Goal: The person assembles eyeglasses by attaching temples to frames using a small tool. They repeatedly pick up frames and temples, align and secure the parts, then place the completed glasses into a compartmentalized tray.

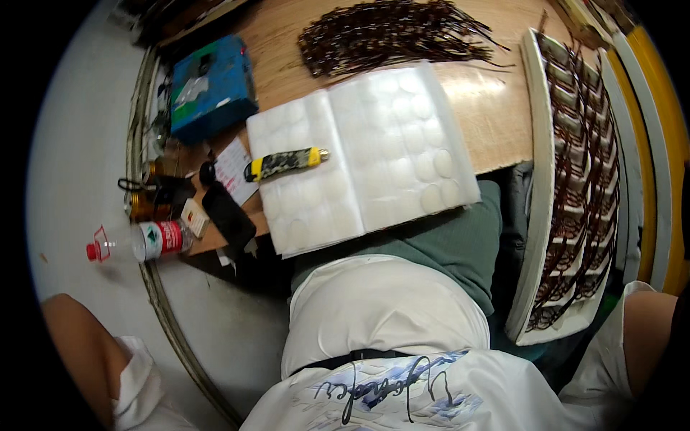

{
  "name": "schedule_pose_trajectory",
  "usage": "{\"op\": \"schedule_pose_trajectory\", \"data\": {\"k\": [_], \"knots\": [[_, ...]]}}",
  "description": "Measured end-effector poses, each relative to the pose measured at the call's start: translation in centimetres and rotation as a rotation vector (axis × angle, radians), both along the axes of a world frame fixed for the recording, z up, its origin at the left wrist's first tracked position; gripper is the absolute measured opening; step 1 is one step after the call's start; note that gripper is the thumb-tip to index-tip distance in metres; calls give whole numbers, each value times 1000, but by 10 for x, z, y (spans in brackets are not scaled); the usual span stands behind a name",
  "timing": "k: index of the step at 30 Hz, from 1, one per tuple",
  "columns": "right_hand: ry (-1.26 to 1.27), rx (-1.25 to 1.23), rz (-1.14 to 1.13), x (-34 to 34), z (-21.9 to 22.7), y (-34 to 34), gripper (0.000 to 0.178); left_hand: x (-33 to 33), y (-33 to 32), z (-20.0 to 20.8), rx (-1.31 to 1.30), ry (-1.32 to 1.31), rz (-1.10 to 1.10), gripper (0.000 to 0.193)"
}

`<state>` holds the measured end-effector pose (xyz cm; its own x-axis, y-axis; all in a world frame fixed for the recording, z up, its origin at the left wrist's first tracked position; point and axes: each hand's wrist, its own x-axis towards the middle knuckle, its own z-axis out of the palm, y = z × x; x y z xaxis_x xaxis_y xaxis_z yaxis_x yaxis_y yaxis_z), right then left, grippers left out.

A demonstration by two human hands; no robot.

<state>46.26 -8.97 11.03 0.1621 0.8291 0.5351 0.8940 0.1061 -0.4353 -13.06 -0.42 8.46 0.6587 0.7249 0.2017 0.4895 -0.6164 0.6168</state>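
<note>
Neither of my hands is in the picture; only my bent arms show at the lower left and right edges. In front of my lap, on the table's near edge, lies a white padded sheet (388, 151) with rows of round shapes and a crease down its middle. On its left half rests a yellow and black handled tool (287, 164) with a short metal tip; its exact kind is unclear. Beyond the sheet is a pile of dark brown, shiny thin strands (395, 36). A long white tray (535, 179) at the right holds rows of coiled parts with brown leads (575, 172).
A blue box (212, 90) stands at the table's left side. Near it are a paper with writing (233, 169), a black object (226, 214), a small cream box (194, 218), cans (138, 205) and a clear bottle with a red cap (154, 241). The wooden table (496, 108) spans the back.
</note>
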Motion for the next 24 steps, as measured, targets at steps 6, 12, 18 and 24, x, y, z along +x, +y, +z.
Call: {"op": "schedule_pose_trajectory", "data": {"k": [6,12,18,24], "knots": [[-21,-25,-24,8,-2,15,31,-37,-13,-6,34,-21,106,24],[-70,-43,-75,11,1,45,30,-68,-23,-10,37,-65,198,24],[150,275,221,-133,-36,120,29,-102,-43,-13,131,-244,488,24],[406,-604,873,-400,-231,125,36,-104,-91,-170,-301,-304,754,24]]}}
